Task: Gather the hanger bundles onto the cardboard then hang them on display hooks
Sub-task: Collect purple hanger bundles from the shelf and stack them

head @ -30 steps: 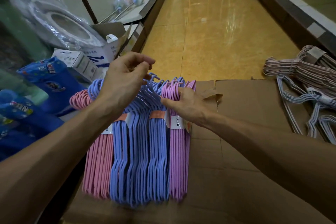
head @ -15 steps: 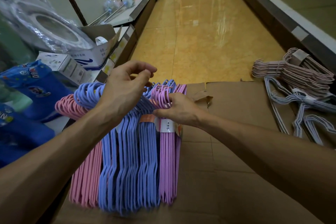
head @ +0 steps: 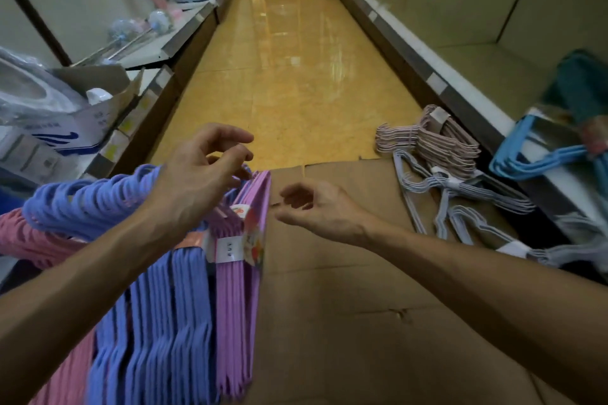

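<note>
Bundles of plastic hangers lie side by side at the left edge of the flattened cardboard [head: 362,322]: a purple bundle [head: 237,289] with a paper label, blue bundles [head: 164,322] beside it, and a pink bundle [head: 33,240] at the far left. My left hand [head: 204,174] hovers over their hooks, thumb and forefinger apart and empty, lower fingers curled near the hooks. My right hand [head: 316,204] is just right of the purple bundle, palm up, fingers loose, holding nothing.
Pale pink wire hangers [head: 441,141] and grey-white wire hangers [head: 460,187] lie at the cardboard's right edge. Light blue hangers [head: 533,158] rest on the low right shelf. The left shelf holds a cardboard box [head: 82,128] and wrapped goods. A tiled aisle [head: 289,59] runs ahead.
My right hand has let go of the purple bundle's hooks and drawn off to the right, open. My left hand's fingers have spread. The view has tilted up the aisle.
</note>
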